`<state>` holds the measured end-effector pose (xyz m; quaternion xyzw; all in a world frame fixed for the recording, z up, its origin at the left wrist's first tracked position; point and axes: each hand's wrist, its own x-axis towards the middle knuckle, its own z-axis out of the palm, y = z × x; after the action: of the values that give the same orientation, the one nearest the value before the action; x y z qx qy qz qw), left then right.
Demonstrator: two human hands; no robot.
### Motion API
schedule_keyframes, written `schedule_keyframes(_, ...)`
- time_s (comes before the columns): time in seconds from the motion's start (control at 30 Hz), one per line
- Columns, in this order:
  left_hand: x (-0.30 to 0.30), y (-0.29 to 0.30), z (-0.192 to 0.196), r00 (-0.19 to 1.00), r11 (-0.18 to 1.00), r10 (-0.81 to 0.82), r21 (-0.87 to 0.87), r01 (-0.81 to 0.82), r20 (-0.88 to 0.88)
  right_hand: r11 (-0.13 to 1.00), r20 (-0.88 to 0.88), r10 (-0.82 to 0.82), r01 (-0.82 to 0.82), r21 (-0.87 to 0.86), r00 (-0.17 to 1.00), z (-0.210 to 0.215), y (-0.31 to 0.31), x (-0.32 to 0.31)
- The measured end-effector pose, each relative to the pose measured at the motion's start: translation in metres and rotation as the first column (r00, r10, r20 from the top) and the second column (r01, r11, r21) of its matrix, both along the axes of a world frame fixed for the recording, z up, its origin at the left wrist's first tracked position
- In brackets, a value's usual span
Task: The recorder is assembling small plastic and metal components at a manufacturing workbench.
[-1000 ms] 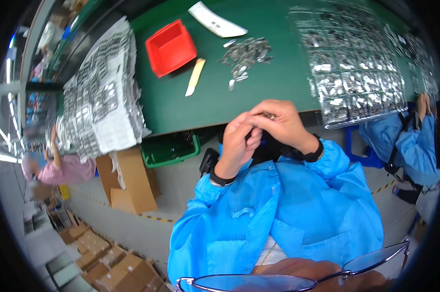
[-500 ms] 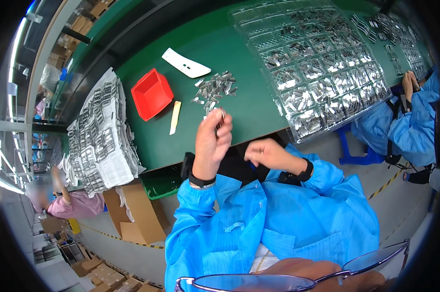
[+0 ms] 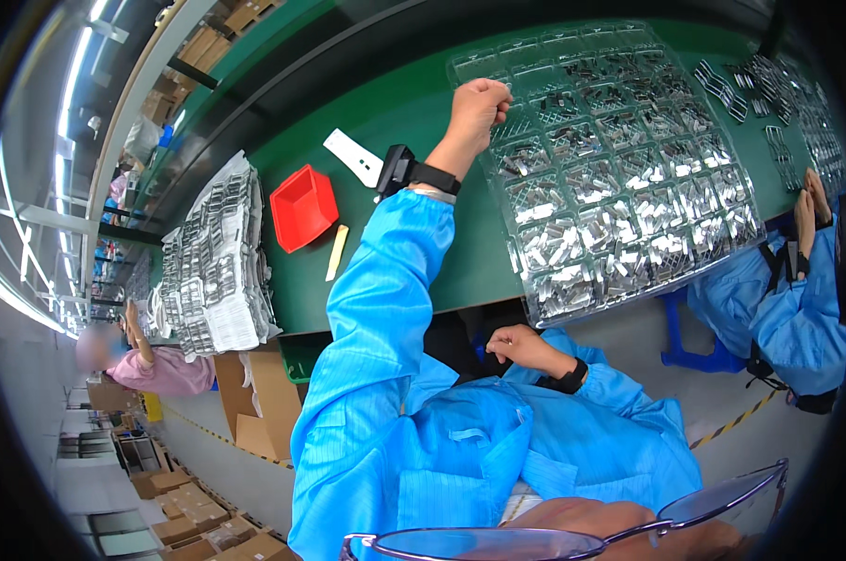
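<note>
Green surface: the table [image 3: 413, 280] carries all the work items, and I read the layout as set within arm's reach of the seated person.
Left hand: the left hand [image 3: 477, 105] is stretched far forward on a blue sleeve, fingers curled into a closed fist over the near-left corner of the tray. I cannot tell whether a part is pinched inside; nothing shows between the fingers.
Right hand: the right hand [image 3: 516, 346] sits low, close to the body below the table edge, fingers loosely curled. I cannot tell if it holds anything.
Tray: the clear blister tray [image 3: 619, 196] lies flat on the table, its pockets filled with small shiny metal parts, one group per pocket, which I judge keeps them separated and countable.
Wrist device: a black band with a small unit [image 3: 406, 170] is strapped on the left wrist.
Red bin: a red bin [image 3: 303, 208] stands left of the reaching arm, apart from the tray, with a pale yellow strip [image 3: 336, 252] just beside it and a white flat piece [image 3: 353, 155] farther back.
Stack: a pile of filled trays on paper [image 3: 215, 262] rests at the table's left end, overhanging the edge.
Neighbour: a co-worker in blue [image 3: 788, 290] sits at the right, hands at the table edge.
</note>
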<state>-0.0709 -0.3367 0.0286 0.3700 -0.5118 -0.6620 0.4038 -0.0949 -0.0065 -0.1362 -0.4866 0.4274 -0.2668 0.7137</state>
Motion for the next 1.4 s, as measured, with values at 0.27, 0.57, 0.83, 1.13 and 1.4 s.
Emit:
schedule_keyframes(0.27,-0.012,-0.012,-0.023,0.949,0.976,0.032,-0.215,0.038,0.312,0.998,0.054,-0.047,0.045,0.041,0.997,-0.012,-0.002,-0.018)
schedule_keyframes(0.57,0.000,-0.022,-0.015,0.923,0.897,0.095,-0.435,0.083,0.373,1.000,0.073,0.007,-0.009,0.028,0.997,-0.006,-0.006,-0.007)
schedule_keyframes(0.83,0.017,-0.012,-0.006,0.895,0.847,0.073,-0.501,0.178,0.440,0.999,0.020,0.040,-0.040,0.013,0.999,-0.007,-0.006,0.000)
schedule_keyframes(1.13,0.142,0.055,0.057,0.685,0.751,0.270,-0.593,0.290,0.677,0.990,0.033,0.118,-0.120,0.080,0.993,-0.007,-0.007,-0.006)
schedule_keyframes(1.4,0.149,0.102,-0.020,0.481,0.545,0.484,-0.682,0.487,0.731,0.969,-0.040,0.248,-0.246,0.034,0.968,-0.008,-0.007,0.008)
